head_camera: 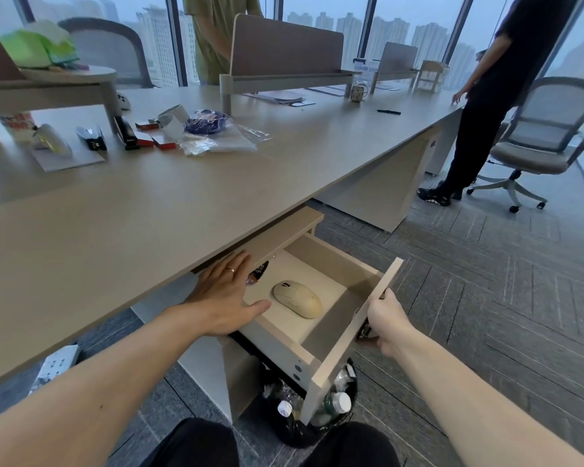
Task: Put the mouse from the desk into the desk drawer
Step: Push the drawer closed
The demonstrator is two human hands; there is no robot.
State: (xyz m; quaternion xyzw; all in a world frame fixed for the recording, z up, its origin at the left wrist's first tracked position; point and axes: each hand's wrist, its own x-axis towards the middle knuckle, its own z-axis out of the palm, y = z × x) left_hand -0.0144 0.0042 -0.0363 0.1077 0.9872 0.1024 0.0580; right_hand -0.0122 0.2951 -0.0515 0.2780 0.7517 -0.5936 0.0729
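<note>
A cream computer mouse (297,298) lies on the floor of the pulled-out desk drawer (338,264), near its middle. My left hand (225,296) hovers flat over the drawer's left side, fingers spread, holding nothing, its thumb a short way from the mouse. My right hand (386,320) grips the drawer's front panel (354,335) from the outside, thumb on its top edge. A dark packet (258,271) shows at the drawer's back left, partly hidden by my left hand.
The long desk (189,193) carries staplers, red boxes, tape, plastic bags and a raised shelf at the left. A black waste bin with bottles (317,409) stands under the drawer. A person and an office chair (540,136) are at the right, another person behind the divider.
</note>
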